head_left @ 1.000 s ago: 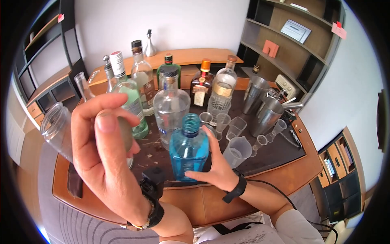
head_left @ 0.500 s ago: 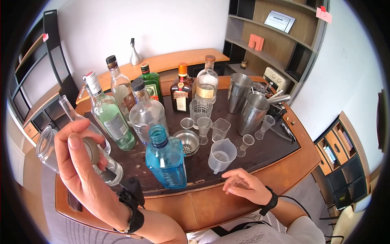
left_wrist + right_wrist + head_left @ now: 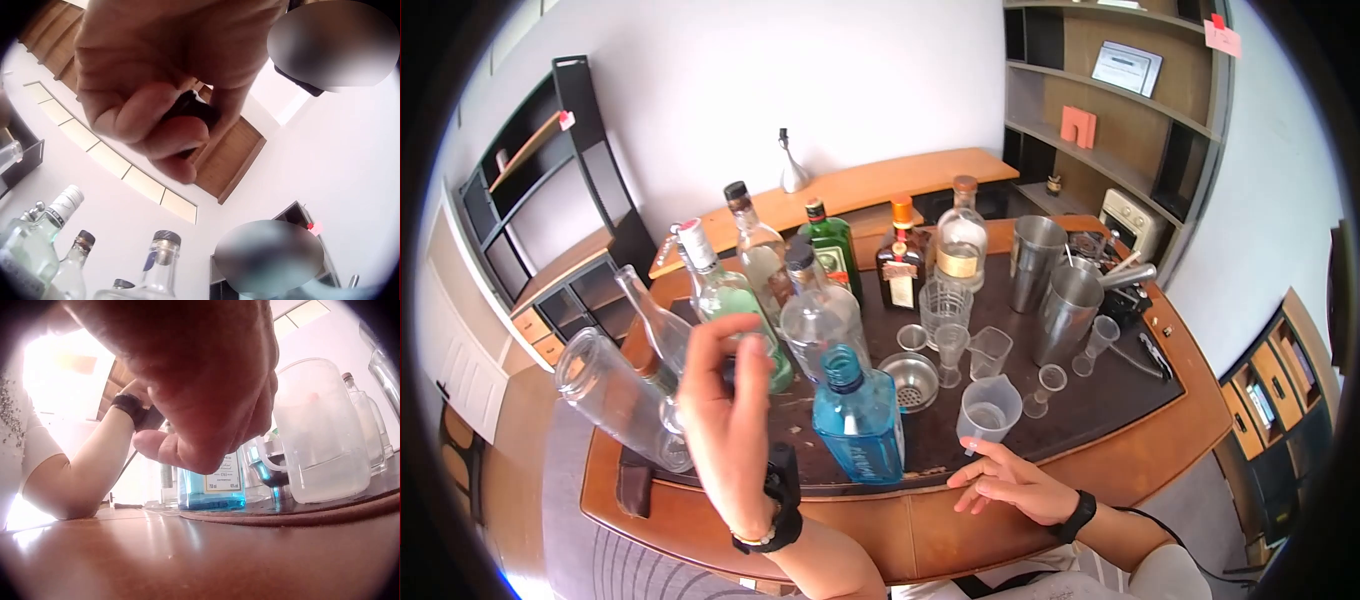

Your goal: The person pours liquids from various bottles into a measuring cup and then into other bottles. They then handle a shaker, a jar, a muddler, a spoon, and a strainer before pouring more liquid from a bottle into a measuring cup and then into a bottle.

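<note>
Raised left of the open-necked blue bottle [image 3: 858, 435], my left hand [image 3: 728, 420] holds a small dark object [image 3: 192, 111] between curled fingers; its shape is mostly hidden. The blue bottle stands upright near the front of the dark mat, with neither hand on it. My right hand [image 3: 1025, 488] hovers over the front edge with fingers spread and relaxed, just below a clear plastic measuring cup [image 3: 988, 412]. In the right wrist view, the blue bottle [image 3: 225, 487] shows its label beyond the hand.
Several bottles stand behind, including a green one [image 3: 832, 245] and an orange-capped one [image 3: 900, 270]. A steel strainer [image 3: 910, 382], small glasses and metal shakers [image 3: 1068, 315] are to the right. A large glass jar [image 3: 620, 410] leans at left.
My right hand has let go of the blue bottle and moved right and toward the front edge. My left hand stays raised with the small object; the head view has shifted.
</note>
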### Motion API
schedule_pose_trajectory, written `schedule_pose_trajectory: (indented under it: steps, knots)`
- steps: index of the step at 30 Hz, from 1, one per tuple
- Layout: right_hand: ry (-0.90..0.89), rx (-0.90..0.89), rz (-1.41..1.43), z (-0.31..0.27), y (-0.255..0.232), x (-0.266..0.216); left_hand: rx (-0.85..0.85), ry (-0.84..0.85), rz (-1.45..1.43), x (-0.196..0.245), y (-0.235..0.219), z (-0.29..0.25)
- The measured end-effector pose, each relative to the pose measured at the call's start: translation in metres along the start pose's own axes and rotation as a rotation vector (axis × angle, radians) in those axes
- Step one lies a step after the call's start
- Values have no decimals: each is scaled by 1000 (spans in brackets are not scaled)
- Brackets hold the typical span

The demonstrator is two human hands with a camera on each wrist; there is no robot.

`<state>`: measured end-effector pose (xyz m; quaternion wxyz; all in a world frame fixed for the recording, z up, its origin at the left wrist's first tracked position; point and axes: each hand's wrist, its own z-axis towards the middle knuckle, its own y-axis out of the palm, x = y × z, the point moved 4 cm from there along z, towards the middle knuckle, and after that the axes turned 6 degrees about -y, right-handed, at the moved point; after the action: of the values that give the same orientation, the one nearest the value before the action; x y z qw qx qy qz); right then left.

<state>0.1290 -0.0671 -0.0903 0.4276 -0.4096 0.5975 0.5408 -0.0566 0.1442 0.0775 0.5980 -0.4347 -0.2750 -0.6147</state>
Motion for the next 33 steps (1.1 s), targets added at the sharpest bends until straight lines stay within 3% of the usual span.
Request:
schedule_pose_trajectory:
  steps: [6, 11, 21, 27, 33]
  knots:
    - [16, 49, -81, -1, -13, 0, -100, -26, 304, -6, 9, 4]
    - [13, 120, -127, -19, -30, -2, -114, -37, 271, -4, 11, 4]
    - [-43, 254, -498, -36, -53, -23, -46, -1, 201, -3, 9, 3]
    - [-130, 197, -601, -29, -49, -70, -35, 44, 214, 4, 5, 2]
    - [-317, 90, -778, -3, -24, -151, -40, 89, 183, -2, 3, 3]
